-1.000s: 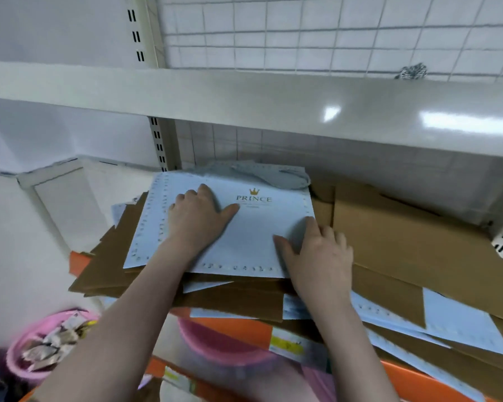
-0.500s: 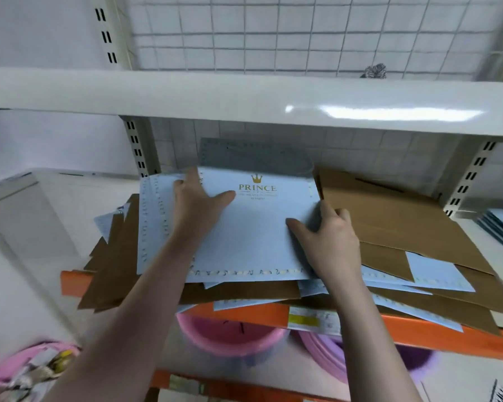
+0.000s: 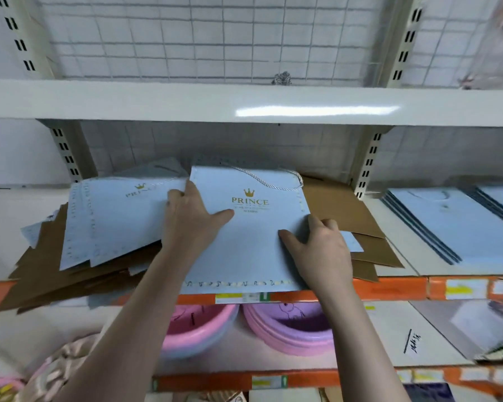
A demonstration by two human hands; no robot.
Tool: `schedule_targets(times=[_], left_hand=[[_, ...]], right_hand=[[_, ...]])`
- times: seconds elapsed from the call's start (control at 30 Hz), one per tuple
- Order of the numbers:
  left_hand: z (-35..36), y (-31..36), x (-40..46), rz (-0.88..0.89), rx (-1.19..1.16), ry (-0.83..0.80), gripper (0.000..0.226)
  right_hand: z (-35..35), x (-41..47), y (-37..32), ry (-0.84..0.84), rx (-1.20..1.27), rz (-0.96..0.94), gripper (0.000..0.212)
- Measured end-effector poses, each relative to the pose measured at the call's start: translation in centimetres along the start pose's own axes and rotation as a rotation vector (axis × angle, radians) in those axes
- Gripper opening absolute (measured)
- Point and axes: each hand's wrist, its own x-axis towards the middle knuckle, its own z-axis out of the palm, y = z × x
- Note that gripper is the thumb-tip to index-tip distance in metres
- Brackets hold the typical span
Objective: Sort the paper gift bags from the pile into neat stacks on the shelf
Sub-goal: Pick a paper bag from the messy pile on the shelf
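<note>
The job looks only partly done. Both hands are on one flat, pale blue paper gift bag with a gold crown and the word PRINCE point(image 3: 253, 242), which lies at the front middle of the white shelf with the orange front strip point(image 3: 389, 287). The left hand point(image 3: 190, 219) lies flat on top of the bag near its 9 o'clock edge, fingers straight and thumb stuck out. The right hand point(image 3: 320, 250) holds the bag at its 3 o'clock edge, thumb on top and fingers bent round the side. The two hands are apart, one on each side of the bag. At 9 o'clock from this bag sit two more pale blue PRINCE bags point(image 3: 114, 219), fanned out and crooked. Under them and sticking out past 8 o'clock is a messy pile of flat brown paper bags point(image 3: 55, 271), with more brown bags point(image 3: 346, 210) at 3 o'clock. Far off at 3 o'clock, past the shelf post, is a tidy stack of light blue bags with dark edges point(image 3: 447, 224), so some sorting may be finished there. I think most of the work is still left: the blue bags need lining up, and the brown ones need their own neat stack.
</note>
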Motion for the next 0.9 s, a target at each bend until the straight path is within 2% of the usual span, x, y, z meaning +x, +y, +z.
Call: schedule_targets(times=[0.5, 0.9], left_hand=[[17.1, 22.2, -13.1, 0.084, -0.007, -0.129, 0.068], [27.7, 29.7, -11.9, 0.15, 0.012, -0.192, 0.07]], right_hand=[[-17.0, 2.0, 25.9, 0.113, -0.055, 0.058, 0.031], [-20.2, 8.6, 36.0, 0.092, -0.137, 0.116, 0.033]])
